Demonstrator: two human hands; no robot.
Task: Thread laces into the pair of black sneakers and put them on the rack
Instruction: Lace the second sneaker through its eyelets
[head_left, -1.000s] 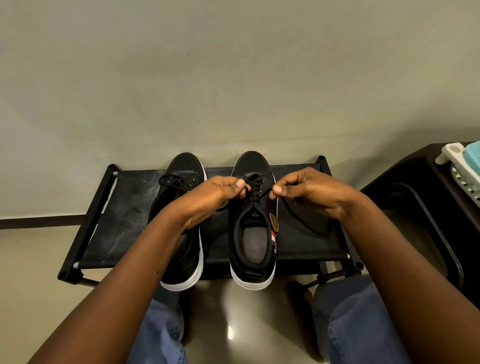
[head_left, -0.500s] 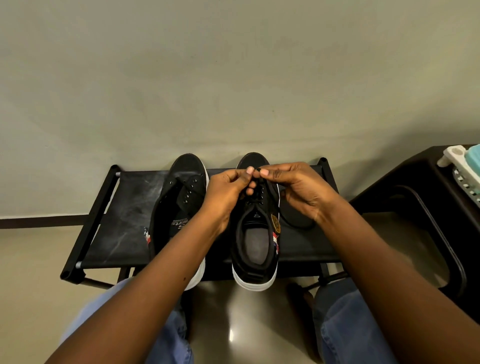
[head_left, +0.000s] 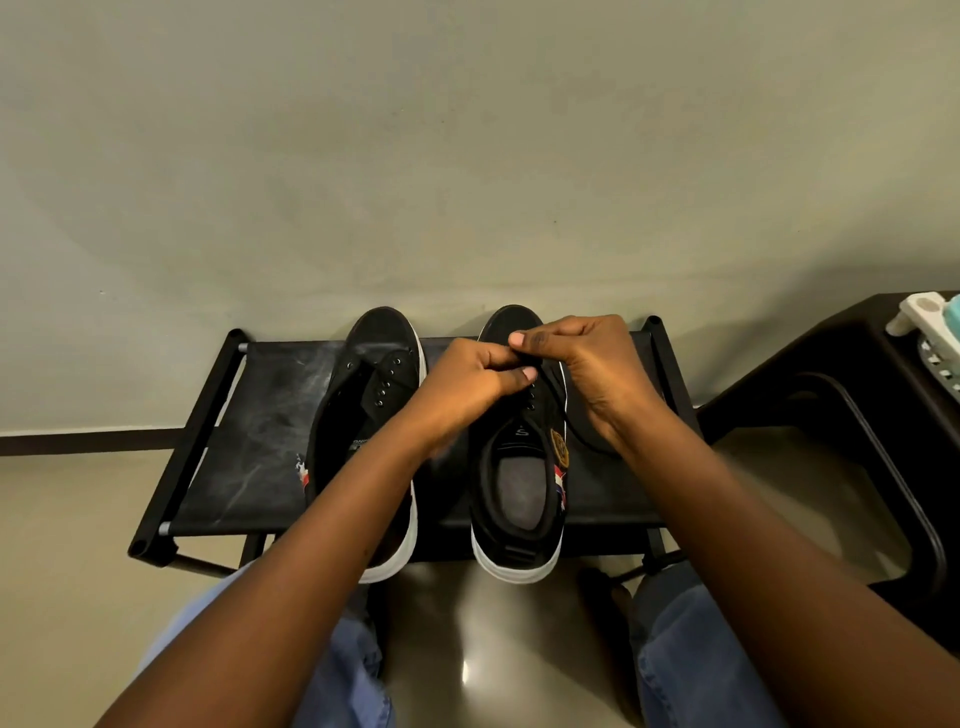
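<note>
Black canvas fills the middle of the head view: two sneakers sit side by side, toes to the wall, on the fabric top of a low rack (head_left: 249, 441). The left sneaker (head_left: 363, 415) shows bare eyelets and no lace that I can make out. Over the right sneaker (head_left: 519, 493) both hands meet above the upper eyelets. The left hand (head_left: 472, 384) has its fingers curled, thumb tip pressed down on the lace (head_left: 584, 434), and the right hand (head_left: 582, 364) pinches the same lace between thumb and forefinger; a slack loop trails off the shoe's right side onto the rack.

Only one view is given. The likely trouble, as I judge it, is the lace tip slipping out of the pinch or skipping an eyelet, since the knuckles hide the holes. Both heels overhang the front rail, so a hard tug could drag the shoe off onto the floor (head_left: 62, 597).
</note>
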